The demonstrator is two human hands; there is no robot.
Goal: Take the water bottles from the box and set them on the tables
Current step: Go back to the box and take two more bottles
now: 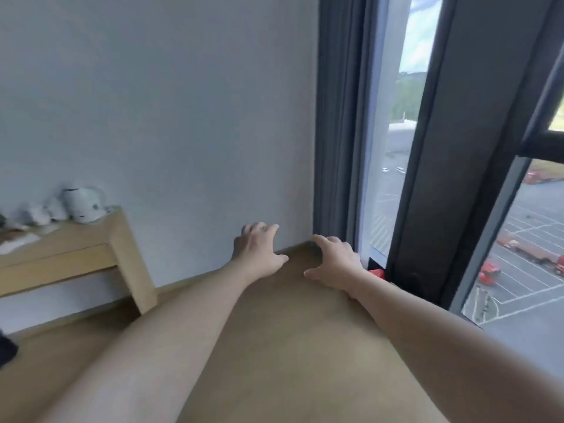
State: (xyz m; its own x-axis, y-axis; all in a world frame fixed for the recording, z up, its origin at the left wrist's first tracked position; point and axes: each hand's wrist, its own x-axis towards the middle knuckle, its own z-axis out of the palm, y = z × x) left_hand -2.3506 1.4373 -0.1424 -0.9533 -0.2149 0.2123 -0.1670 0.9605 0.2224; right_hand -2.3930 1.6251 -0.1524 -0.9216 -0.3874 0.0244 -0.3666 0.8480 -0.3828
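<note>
Both of my bare arms reach forward over the tan floor toward the room's corner. My left hand is held out with its fingers spread and curved, holding nothing. My right hand is just to its right, fingers also apart and empty, close to the window's lower frame. No water bottle and no box are in view. A light wooden table stands at the left against the white wall.
On the wooden table sit a white kettle and several small white items, blurred. A dark curtain and a dark window frame fill the right side. A small red thing lies at the window's base.
</note>
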